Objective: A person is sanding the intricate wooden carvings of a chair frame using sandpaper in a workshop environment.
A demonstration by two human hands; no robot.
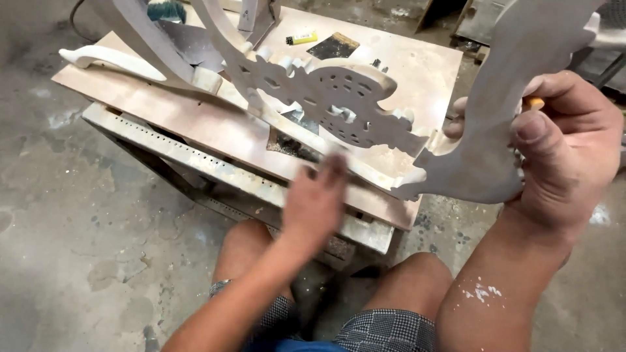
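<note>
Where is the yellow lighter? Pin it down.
In the head view, the yellow lighter lies at the far top of the board, left of a dark sandpaper sheet, beyond the carved piece.

carved wooden piece (339,98) – pale, dusty, unpainted; pierced scrollwork at centre, curved arms running off up-left | pose: lying tilted across the board, right end lifted off the edge – that broad curved end held up | surface: matte, sanded-looking
</note>
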